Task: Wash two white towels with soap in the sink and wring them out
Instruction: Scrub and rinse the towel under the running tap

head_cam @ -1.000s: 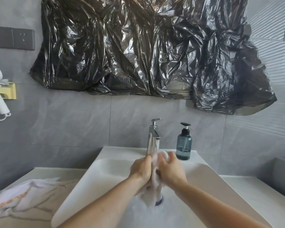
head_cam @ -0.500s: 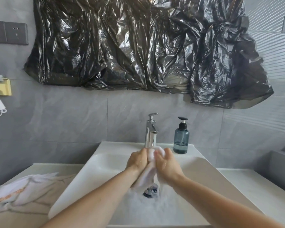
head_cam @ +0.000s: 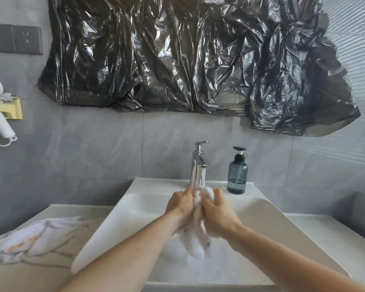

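Both of my hands meet above the middle of the white sink [head_cam: 122,209]. My left hand [head_cam: 180,204] and right hand [head_cam: 216,211] each curl around the same soapy white towel [head_cam: 195,243], which is bunched between the palms. A knot of it pokes out above my fingers at twelve o'clock, just under the chrome faucet [head_cam: 198,165], and its tail hangs toward six o'clock into the foamy water [head_cam: 209,268] filling the basin. I cannot tell whether water is running from the spout.

The second white towel [head_cam: 30,239] lies crumpled on the bench at about eight o'clock from the sink, apart from it and looking dry. A blue soap dispenser [head_cam: 237,175] stands on the sink ledge at one o'clock from my hands, just beside the faucet.

I judge this to be the scrubbing step on the first towel. To do it well, I would rub the two gripped sections against each other with short strokes, keep the hands low over the basin so suds stay inside, and feed fresh cloth up from the hanging tail so no part is missed before rinsing and wringing.
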The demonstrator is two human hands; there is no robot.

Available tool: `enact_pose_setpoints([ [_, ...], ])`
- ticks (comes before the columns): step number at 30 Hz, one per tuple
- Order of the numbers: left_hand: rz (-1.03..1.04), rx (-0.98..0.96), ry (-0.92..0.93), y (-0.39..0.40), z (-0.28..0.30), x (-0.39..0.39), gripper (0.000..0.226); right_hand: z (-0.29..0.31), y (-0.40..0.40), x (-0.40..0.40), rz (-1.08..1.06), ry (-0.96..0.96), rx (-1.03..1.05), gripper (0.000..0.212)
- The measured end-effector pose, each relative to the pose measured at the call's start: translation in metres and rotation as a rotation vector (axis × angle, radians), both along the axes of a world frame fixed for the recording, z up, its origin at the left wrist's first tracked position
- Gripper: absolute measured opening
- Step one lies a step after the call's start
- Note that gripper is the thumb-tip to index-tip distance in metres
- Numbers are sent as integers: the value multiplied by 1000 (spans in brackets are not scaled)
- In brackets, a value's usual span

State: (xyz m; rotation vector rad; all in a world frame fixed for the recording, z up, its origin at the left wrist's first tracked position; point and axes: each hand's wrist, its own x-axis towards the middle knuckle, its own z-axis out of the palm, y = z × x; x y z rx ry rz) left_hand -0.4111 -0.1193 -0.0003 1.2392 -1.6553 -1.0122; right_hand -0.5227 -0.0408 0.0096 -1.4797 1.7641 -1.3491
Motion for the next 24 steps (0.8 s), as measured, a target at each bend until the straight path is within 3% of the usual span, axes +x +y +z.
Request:
enact_pose_setpoints([
  [8, -105, 32, -67, 7, -2, -2, 72, -3, -7, -24, -72, 159, 7, 7],
  [11, -23, -84, -280, 12, 2, 6, 76, -2, 3, -31, -117, 138, -5, 18],
  [13, 16, -173, -399, 13, 5, 14, 69, 3, 10, -40, -195, 265, -3, 24],
  [15, 45, -132, -486, 9, 4, 23, 70, 6, 15, -45, -242, 453, 41, 29],
  [17, 95, -60, -710, 4, -2, 29, 81, 2, 13, -47, -203, 626, 147, 38],
  [19, 60, -39, -868, 3, -8, 29, 86, -9, 8, -48, -79, 663, 301, 52],
  [22, -164, 1, -834, 12, -9, 19, 58, -22, 2, -49, 127, 820, 411, 49],
  [24, -274, 46, -922, 16, -11, 15, 49, -29, -3, -51, 137, 944, 482, 70],
])
